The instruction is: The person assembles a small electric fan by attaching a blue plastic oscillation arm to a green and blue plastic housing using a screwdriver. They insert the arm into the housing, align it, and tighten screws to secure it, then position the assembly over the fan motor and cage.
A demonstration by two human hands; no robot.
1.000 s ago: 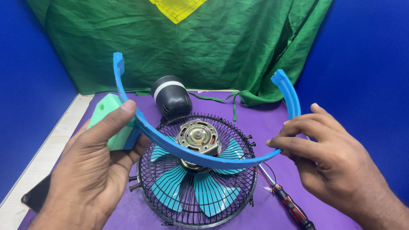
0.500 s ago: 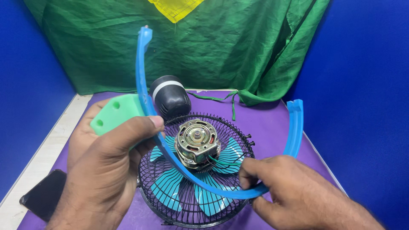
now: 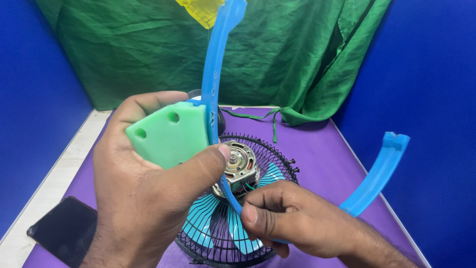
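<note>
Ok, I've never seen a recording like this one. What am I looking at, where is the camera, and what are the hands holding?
There is no machine here: a person works with two bare hands, filmed by a camera worn on their head that looks down at them. The left hand grips a pale green plastic block joined to a curved blue plastic bracket. The right hand pinches the low part of that bracket. Below lies a black wire fan guard with teal blades and a bare metal motor, on a purple cloth. A dark phone lies at the left edge, and a green cloth hangs behind.
</note>
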